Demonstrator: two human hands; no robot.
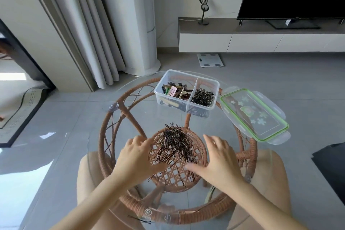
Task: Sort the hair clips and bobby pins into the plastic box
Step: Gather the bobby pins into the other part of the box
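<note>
While flanking heap of thin black wire bobby pins (175, 145) at lower centre on glass desk (214, 127): left hand (136, 155), right hand (218, 157) splayed, empty, likely corralling strays. Clear divided plastic box (194, 76) above centre, lidless for filling.

Bright daylight from the left glares on the floor (22, 188); wide-angle edges bend, fingertips blur slightly.

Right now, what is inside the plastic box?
A divider splits the plastic box: mixed hair clips lie in the left compartment, a heap of black bobby pins in the right. Whatever lies beneath each heap's top layer is covered.
</note>
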